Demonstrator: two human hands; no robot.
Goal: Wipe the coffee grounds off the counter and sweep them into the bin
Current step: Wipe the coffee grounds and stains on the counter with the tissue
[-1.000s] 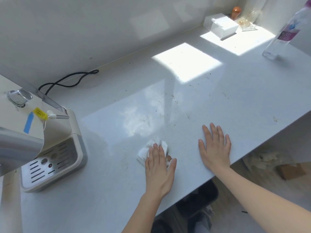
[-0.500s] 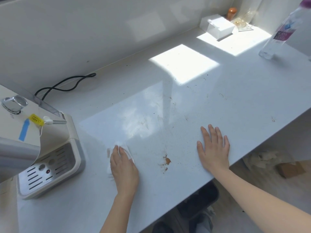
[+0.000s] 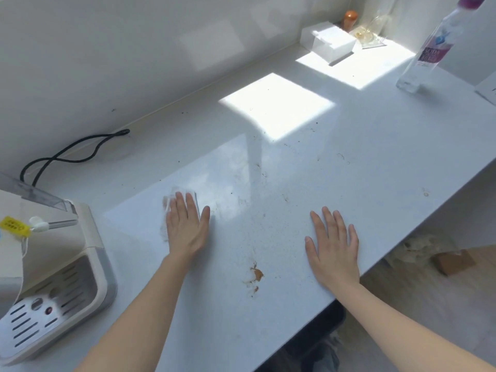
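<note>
My left hand (image 3: 186, 229) had swung away from the near edge and pushed further out across the counter (image 3: 375, 167), carrying the tissue (image 3: 171, 201) with it; half a second before it sat lower and closer to the coffee machine (image 3: 53, 264). It lay flat, fingers together, pressing the blurred white tissue down rather than gripping it. My right hand (image 3: 332, 245) hadn't budged: palm down, fingers spread, bracing on the counter, holding nothing. Between the two hands, nearer me, sat the brown clump of coffee grounds (image 3: 256, 273), with fine specks scattered beyond it toward the sunlit patch. The dark bin (image 3: 316, 326), I judged, was the shape under the edge below my right wrist. The risk as I saw it: the tissue smearing the damp clump into a streak, or a fast sweep flinging grounds past the edge and missing the bin.
</note>
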